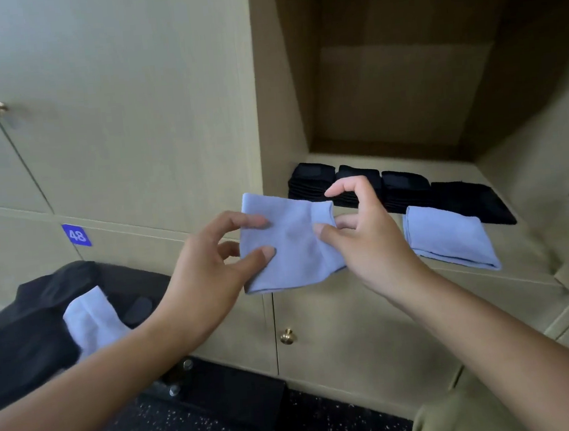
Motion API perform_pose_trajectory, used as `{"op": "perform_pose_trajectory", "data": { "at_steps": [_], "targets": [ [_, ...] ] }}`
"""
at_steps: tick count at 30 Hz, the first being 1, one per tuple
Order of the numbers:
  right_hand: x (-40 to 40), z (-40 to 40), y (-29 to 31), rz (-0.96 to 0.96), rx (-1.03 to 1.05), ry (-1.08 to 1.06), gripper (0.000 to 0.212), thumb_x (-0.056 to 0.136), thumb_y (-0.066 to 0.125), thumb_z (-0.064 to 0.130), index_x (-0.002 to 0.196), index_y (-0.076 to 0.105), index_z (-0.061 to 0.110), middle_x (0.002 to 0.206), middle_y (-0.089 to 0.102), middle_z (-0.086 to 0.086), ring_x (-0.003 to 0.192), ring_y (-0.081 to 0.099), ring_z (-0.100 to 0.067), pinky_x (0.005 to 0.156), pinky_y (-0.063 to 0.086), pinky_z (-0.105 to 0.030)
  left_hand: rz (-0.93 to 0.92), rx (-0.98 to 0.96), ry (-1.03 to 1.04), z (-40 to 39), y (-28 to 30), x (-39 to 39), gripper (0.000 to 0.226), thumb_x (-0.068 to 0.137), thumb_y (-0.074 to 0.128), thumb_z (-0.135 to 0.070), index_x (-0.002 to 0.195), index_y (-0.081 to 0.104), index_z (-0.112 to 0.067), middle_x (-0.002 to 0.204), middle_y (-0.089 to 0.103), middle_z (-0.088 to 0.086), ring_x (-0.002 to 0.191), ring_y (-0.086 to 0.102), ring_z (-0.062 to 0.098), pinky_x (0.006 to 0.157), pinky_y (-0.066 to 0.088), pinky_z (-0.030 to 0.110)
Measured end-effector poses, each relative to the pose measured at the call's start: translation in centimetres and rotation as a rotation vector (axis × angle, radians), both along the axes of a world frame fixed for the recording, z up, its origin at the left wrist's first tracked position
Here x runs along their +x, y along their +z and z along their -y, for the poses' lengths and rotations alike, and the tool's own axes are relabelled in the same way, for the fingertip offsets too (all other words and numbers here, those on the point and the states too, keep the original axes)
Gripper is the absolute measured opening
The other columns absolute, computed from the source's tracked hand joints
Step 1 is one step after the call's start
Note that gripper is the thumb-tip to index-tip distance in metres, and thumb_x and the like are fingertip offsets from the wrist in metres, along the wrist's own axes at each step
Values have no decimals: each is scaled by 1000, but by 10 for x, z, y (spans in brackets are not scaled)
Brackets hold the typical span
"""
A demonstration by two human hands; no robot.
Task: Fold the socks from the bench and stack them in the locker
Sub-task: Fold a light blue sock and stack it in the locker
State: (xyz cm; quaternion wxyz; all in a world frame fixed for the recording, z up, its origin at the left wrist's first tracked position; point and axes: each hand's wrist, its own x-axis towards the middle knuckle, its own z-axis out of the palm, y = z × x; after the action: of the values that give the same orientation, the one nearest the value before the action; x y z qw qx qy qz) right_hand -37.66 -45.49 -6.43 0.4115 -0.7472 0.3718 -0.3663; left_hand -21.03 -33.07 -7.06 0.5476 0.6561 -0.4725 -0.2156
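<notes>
Left hand (208, 266) pinching the pale-blue folded cotton sock (287, 241) by its left edge | right hand (363, 232) pinching the cuff end, sock hanging in the air between both | advice: keeping edges flush, laying it atop the folded blue sock (450, 237) | beige wooden locker shelf (529, 273) holding black folded sock stacks (401, 189) behind.

blue tag (76, 235) (on locker front), reads 48
</notes>
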Motion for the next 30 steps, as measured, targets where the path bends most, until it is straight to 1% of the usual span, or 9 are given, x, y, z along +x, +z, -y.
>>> {"op": "perform_pose_trajectory", "data": {
  "at_steps": [3,5,8,11,15,17,21,26,30],
  "targets": [
    [-8,6,0,-35,-108,-3,20,96,54,7,90,61,26,84,67,-7,66,52,-15,53,34,-19,-45,42,-28,5,5,-12,43,86,81,-15,119,67,-38,90,80,1,81,75,20,72,57,26],
    [-15,9,3,-61,-127,-8,22,97,54,8,92,70,22,83,65,9,68,54,-1,55,34,-12,-101,50,-51,12,9,-19,50,86,81,-10,125,63,-36,86,80,7,70,76,24,64,55,15],
    [-26,16,6,-64,-154,-12,13,95,64,12,98,71,22,72,59,22,59,51,7,54,34,-11,-141,45,-76,24,11,-25,58,84,80,-3,131,60,-31,83,79,11,61,74,23,62,57,18],
    [-42,27,7,-110,-196,-28,17,93,69,12,106,71,23,67,56,37,62,51,13,57,35,-8,-94,29,-69,43,11,-33,59,81,83,-3,132,62,-26,93,78,10,76,77,27,71,63,27],
    [-63,42,5,-132,-164,-107,33,92,68,7,118,69,26,88,58,27,68,52,10,67,38,-8,-44,52,-104,75,6,-46,51,81,85,-12,126,66,-27,92,77,19,85,74,37,82,62,50],
    [-75,50,5,-141,-151,-154,38,92,66,5,121,67,29,97,59,20,69,53,3,67,46,-15,-26,56,-127,92,7,-54,46,81,86,-12,122,69,-25,87,77,15,77,73,35,77,60,42],
    [-99,68,3,-135,-141,-275,40,93,60,1,121,67,29,111,59,8,82,56,-1,54,39,-3,-69,50,-214,126,9,-72,39,80,86,-10,116,73,-19,111,74,1,92,75,21,85,60,28],
    [-123,95,-4,-176,-130,-408,39,93,61,5,124,69,26,121,67,3,104,60,-17,71,38,-9,-72,84,-295,172,8,-95,37,75,90,-11,108,76,-15,112,74,0,106,71,18,97,58,40],
    [-137,104,-8,-247,-107,-455,38,97,59,8,131,66,24,129,64,0,108,56,-16,87,35,-20,-60,171,-380,196,7,-109,38,78,88,-7,113,73,-10,114,71,6,95,70,17,87,61,36]
  ]
}}
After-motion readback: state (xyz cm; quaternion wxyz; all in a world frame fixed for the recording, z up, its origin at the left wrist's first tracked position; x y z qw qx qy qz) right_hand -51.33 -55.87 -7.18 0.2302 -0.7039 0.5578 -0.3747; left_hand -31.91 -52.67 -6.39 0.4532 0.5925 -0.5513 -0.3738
